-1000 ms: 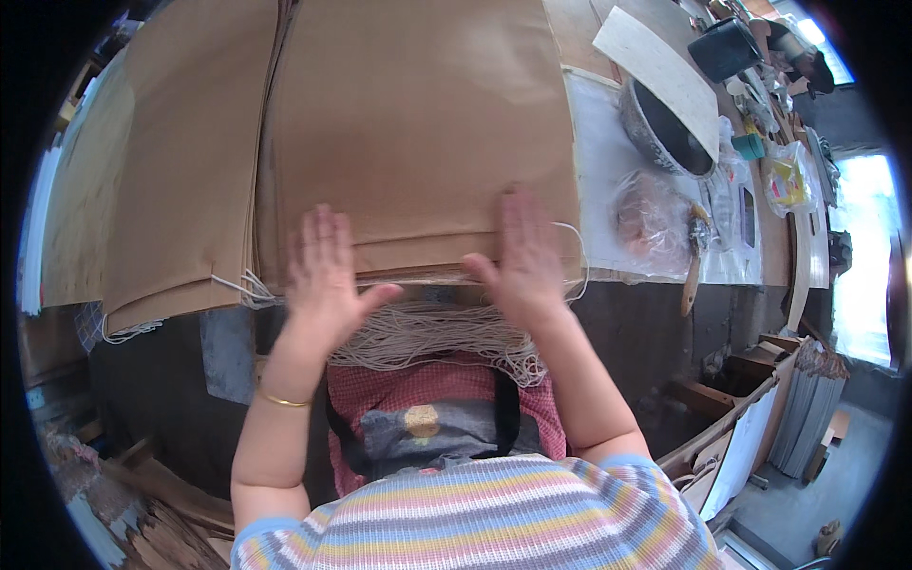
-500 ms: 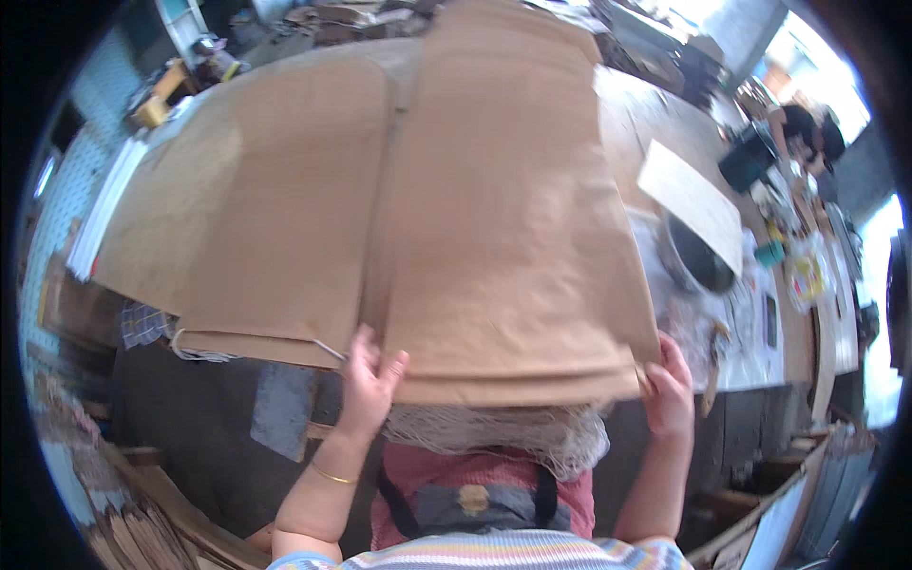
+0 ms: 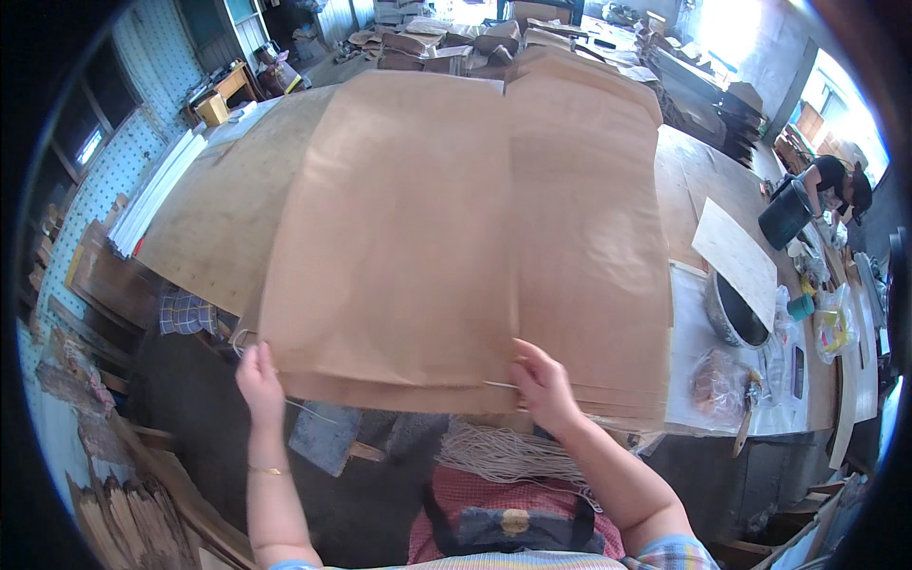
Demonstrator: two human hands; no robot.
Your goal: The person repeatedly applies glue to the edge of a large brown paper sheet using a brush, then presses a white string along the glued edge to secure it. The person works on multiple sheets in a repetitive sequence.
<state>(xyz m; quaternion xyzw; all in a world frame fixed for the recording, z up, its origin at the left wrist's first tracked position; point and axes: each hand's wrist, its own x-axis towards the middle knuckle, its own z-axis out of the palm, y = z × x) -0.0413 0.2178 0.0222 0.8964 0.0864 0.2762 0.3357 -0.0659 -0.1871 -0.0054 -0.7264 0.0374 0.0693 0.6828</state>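
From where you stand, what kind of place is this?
Probably a paper-bag workshop: brown paper sheets on a large worktable, pale cord at the person's waist, more brown stacks behind.

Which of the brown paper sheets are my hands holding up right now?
The big front sheet, gripped along its bottom edge by left hand and right hand; the others lie flat behind.
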